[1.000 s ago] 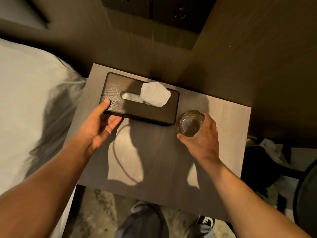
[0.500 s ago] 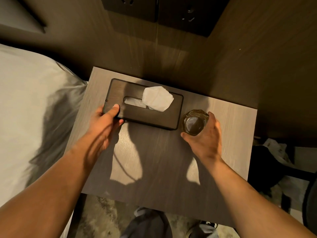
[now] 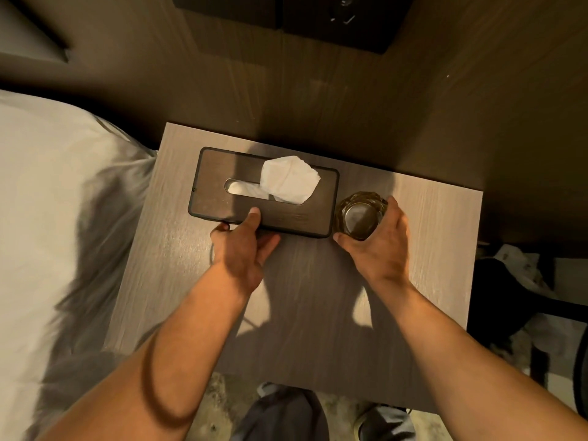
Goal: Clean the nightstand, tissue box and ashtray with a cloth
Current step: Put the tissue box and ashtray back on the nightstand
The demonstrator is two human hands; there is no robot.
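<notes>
A dark wooden tissue box [image 3: 216, 183] with a white tissue [image 3: 288, 179] sticking out lies at the back of the pale wood nightstand [image 3: 305, 300]. My left hand [image 3: 243, 246] grips the box's near edge, thumb on its top and fingers under the front side. Just right of the box stands a round glass ashtray [image 3: 361, 214]. My right hand [image 3: 378, 246] is wrapped around the ashtray's near and right side. No cloth is in view.
A bed with white linen [image 3: 57, 218] lies against the nightstand's left side. A dark wood wall panel with switch plates [image 3: 286, 14] rises behind. At the right are dark objects and crumpled paper [image 3: 515, 259] on the floor. My legs and shoe show below the front edge.
My left hand slid right along the tissue box's front edge, from its left corner toward the middle. The right hand stayed on the ashtray. The camera view shifted slightly.
</notes>
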